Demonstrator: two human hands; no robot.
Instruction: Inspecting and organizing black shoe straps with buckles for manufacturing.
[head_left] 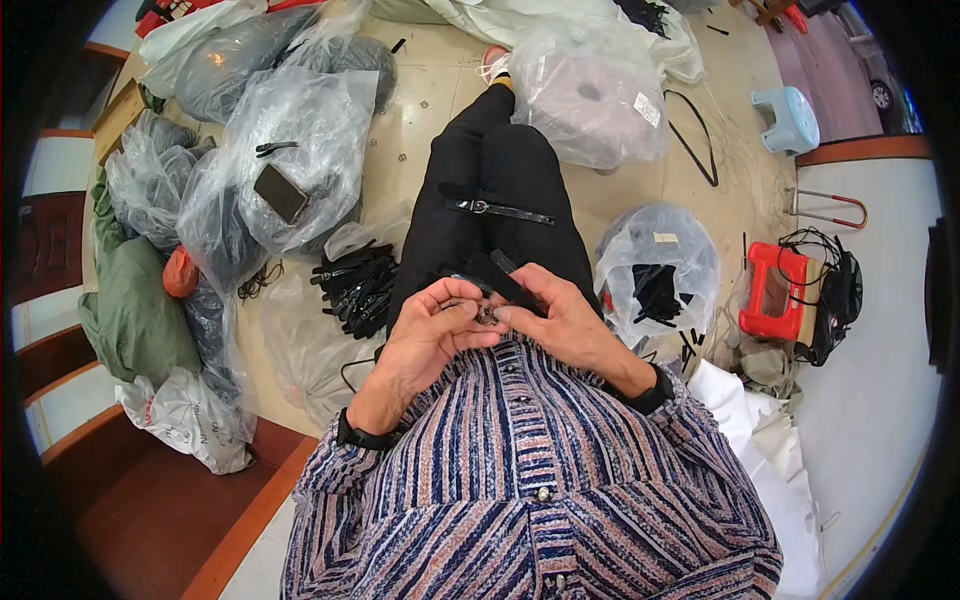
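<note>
The left hand point(435, 322) and the right hand point(557, 318) are working close together over the lap, just in front of the striped top point(520, 440). The left thumb and fingertips are pinching a small metallic piece point(487, 315) located between the 2 hands; the right thumb is bearing in on it from the other side. The right fingers are apparently also holding a black strap point(512, 286); its lower end is hidden, so its connection to the piece cannot be determined.

For sound handling, the left pinch should be steadying the piece while the right hand is controlling the strap, with the fingertips leaving the working edge exposed. Excess force is likely risking a slip or twist. The buckled strap point(510, 211) is lying across the thighs and possibly serving as a reference.
</note>
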